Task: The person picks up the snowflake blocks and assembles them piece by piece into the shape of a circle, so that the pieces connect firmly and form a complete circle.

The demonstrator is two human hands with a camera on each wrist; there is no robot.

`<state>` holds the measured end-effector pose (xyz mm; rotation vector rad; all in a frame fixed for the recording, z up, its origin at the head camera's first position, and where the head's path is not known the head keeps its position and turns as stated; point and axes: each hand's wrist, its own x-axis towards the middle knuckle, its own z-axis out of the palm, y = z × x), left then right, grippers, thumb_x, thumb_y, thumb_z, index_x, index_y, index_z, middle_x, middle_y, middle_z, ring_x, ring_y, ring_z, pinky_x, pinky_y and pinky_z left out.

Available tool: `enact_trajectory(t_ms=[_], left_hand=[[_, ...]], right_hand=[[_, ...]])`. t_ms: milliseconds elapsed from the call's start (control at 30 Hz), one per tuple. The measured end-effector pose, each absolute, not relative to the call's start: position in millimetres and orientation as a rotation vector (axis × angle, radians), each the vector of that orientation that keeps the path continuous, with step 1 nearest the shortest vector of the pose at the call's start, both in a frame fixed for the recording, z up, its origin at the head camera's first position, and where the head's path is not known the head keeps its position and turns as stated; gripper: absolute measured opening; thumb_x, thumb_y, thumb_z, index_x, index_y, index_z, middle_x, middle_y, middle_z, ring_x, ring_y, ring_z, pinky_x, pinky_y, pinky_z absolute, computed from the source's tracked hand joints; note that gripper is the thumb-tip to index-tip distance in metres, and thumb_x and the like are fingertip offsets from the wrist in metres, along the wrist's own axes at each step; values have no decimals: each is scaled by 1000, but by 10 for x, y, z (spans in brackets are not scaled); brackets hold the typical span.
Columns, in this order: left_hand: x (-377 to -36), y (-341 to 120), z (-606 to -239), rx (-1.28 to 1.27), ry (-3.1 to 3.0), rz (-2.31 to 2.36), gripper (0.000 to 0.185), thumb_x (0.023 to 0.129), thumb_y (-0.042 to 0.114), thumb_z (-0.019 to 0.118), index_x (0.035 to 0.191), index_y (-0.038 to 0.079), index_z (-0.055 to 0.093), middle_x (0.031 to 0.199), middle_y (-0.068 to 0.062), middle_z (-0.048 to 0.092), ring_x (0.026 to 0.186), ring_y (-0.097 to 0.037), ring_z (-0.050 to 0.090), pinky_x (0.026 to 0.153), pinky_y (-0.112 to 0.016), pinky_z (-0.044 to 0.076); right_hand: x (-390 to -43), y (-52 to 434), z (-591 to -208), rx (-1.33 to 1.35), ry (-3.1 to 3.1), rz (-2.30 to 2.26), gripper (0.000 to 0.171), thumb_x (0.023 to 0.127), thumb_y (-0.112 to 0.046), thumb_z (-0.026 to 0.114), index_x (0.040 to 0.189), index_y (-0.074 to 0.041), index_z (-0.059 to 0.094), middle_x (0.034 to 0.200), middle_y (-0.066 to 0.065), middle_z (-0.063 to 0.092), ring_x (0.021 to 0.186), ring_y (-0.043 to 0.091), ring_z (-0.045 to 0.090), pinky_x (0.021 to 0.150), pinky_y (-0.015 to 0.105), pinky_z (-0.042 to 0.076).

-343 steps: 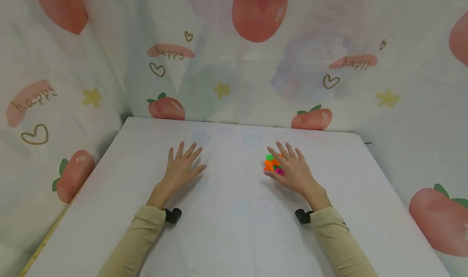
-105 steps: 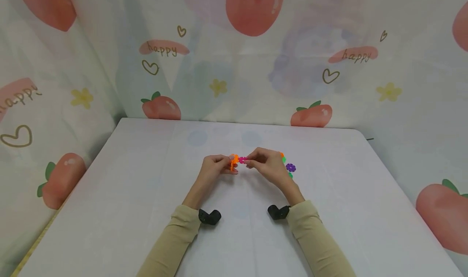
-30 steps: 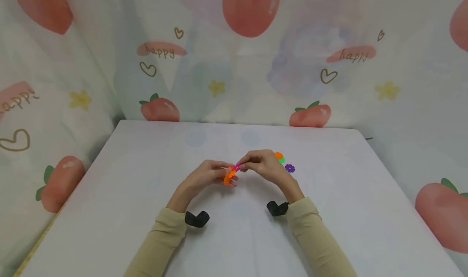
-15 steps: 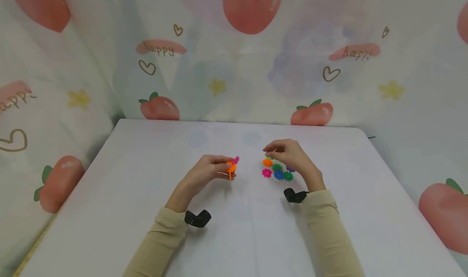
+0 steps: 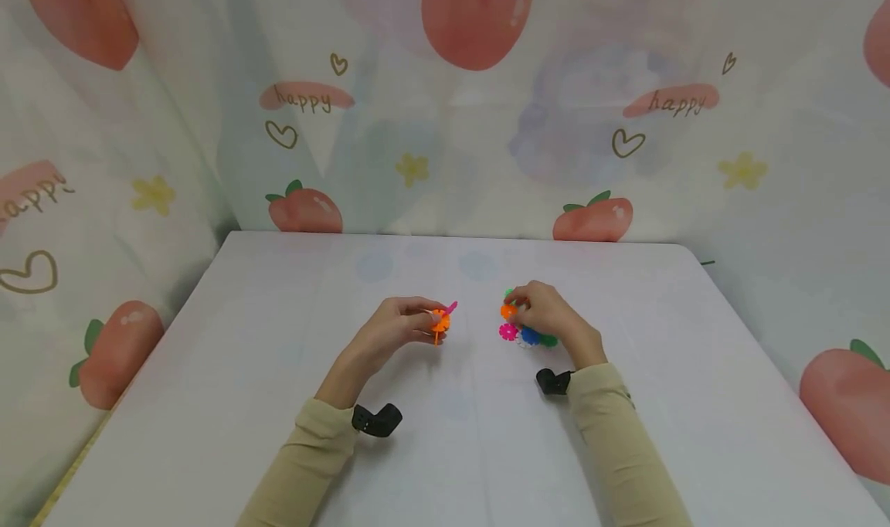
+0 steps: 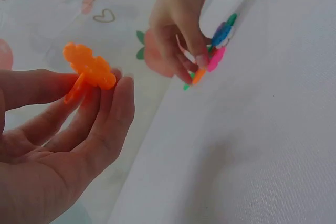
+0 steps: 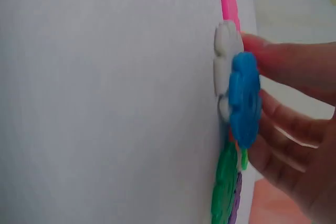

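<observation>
You were in a cloth-walled booth, most like a small recording corner: black cameras (image 5: pixel 378 420) sat at both your wrists, and a wide white bench (image 5: pixel 445 450) filled the space before you. Pale cloth (image 5: pixel 480 144) hung behind the bench and along its left and right sides. Printed on it you had peaches (image 5: pixel 306 212), hearts (image 5: pixel 281 135), yellow flowers (image 5: pixel 413 170) and the word "happy" (image 5: pixel 304 96), a cheerful pattern like that of a home curtain. Whether a home or an office lay beyond the cloth, you could not tell.

Two hands (image 5: pixel 392 330) (image 5: pixel 556 318) and at least ten flower-shaped pieces (image 7: pixel 244 100) show.
</observation>
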<state>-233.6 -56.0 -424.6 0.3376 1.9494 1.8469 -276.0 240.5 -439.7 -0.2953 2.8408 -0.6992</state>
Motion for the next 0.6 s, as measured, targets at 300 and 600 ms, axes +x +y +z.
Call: enact_trajectory(t_ms=[300,600], left_hand=[[-2356,-586,-4274,339,1959,1858,32,100,11,57,127,-4,66,105,-18,77,96,-35,75,95,-45,59],[-2350,-610,-4251,293,1991,1844,34,103,17,60,129,-4,66,107,-17,77,94,-28,75,96,-43,59]], right_hand=[[-2753,2311,-4391,-225,2809,-693,26,92,-12,74,112,2,65,108,16,67,98,29,60,94,44,55],[-2700,2277,-4328,-357,2801,-943,17,95,-9,69,111,-4,73,93,10,71,72,23,64,74,35,57]])
